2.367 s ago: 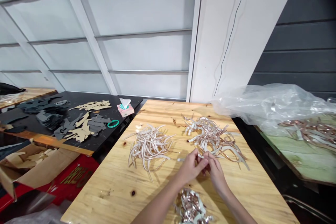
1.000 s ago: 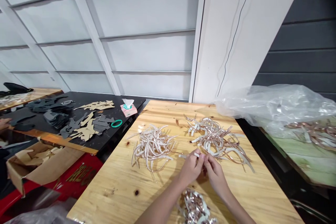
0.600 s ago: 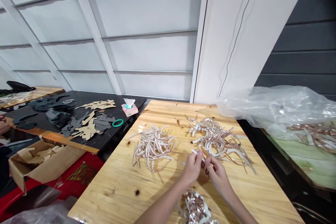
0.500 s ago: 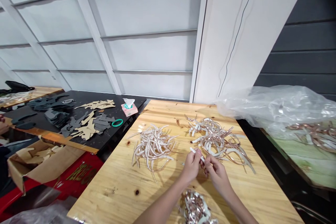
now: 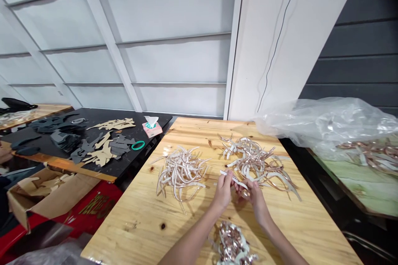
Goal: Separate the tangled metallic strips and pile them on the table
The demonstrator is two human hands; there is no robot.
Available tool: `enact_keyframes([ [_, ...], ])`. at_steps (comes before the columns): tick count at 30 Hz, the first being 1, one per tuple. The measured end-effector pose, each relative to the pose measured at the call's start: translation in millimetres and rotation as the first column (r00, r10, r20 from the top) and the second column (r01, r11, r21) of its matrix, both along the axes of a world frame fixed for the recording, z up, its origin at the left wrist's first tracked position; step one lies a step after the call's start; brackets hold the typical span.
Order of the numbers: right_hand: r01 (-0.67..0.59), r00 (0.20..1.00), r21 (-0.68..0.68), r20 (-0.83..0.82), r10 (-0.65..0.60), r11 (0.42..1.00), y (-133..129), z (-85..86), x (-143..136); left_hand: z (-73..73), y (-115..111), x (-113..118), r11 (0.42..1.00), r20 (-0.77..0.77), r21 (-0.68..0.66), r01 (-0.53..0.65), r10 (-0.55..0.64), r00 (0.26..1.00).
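One pale curved strip (image 5: 238,181), held over the wooden table (image 5: 133,225): your left hand (image 5: 222,192) pinches it narrowly, one end jutting past the grip to the far left, the other slanting right and nearer, toward your right hand (image 5: 258,202). Right fingers — curled close by a shiny coppery curl (image 5: 245,193); whether they grip it cannot be told. Strip heaps, three: left (image 5: 182,174), far right (image 5: 251,159), and near, between your forearms (image 5: 232,242).

Both bare forearms (image 5: 194,232) reach forward, left hand (image 5: 223,192) and right hand (image 5: 257,199) close together, fingers (image 5: 229,175) pinched.
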State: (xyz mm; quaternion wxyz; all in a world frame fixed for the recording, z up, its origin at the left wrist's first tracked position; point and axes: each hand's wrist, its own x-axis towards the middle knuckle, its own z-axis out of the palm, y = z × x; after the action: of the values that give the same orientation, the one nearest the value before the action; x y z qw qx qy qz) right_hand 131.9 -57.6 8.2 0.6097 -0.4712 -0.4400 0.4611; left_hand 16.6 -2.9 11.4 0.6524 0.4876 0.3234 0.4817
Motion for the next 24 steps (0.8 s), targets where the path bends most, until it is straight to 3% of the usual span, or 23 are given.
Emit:
enact_keyframes([
  [4,0.035,0.978,0.009,0.206,-0.036,0.999,-2.1,1.3,-0.8,3.4,-3.4,-5.4,0.993,-0.183,0.119,-0.007,0.029,0.983],
  [8,0.04,0.941,0.062,0.334,-0.059,0.997,-5.3,4.4,-1.9,8.4,-4.9,-7.7,0.987,-0.212,0.158,0.016,0.018,0.977],
  [14,0.002,0.917,0.13,0.395,-0.053,0.992,-6.3,3.7,3.6,18.9,-3.1,-8.9,0.925,-0.319,0.292,0.243,-0.146,0.937],
  [19,0.014,0.95,0.102,0.308,-0.045,0.995,-3.9,5.5,8.2,13.7,-1.7,-5.7,0.936,-0.261,0.194,0.294,-0.24,0.935],
  [24,-0.002,0.996,0.011,0.093,0.001,1.0,-1.3,9.1,9.0,-3.2,1.9,2.8,0.966,-0.022,-0.006,0.259,-0.259,0.966],
])
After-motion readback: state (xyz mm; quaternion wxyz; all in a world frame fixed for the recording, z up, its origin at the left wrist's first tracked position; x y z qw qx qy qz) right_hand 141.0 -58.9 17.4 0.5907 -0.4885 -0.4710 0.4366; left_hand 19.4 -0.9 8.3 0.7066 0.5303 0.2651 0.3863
